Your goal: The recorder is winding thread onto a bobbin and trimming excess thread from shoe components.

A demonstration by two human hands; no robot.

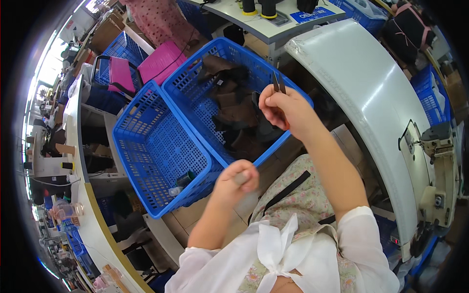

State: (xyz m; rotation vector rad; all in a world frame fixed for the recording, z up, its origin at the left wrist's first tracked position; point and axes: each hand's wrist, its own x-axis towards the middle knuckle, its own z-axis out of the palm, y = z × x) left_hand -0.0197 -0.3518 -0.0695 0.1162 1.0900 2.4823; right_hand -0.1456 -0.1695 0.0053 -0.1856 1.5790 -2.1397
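Observation:
My right hand (288,108) is closed round a pair of thread snips (278,83), its two narrow blades pointing up and standing slightly apart. It hovers over the right side of a blue plastic basket (195,128) that holds a heap of brown and black pieces (234,105), soft-looking like cloth or leather. Nearer to me, my left hand (237,180) makes a fist at the front of the baskets, slightly blurred. Something greyish shows at its fingers, too unclear to name. Beside the first basket stands a second blue basket (161,141), with a dark green spool (185,178) and a small clear item in its near corner.
A white curved sewing table (351,73) with a sewing machine (437,146) runs along the right. Behind the baskets are a pink chair (161,63) and a person in a pink dotted garment (159,19). A long workbench edge (97,210) borders the left.

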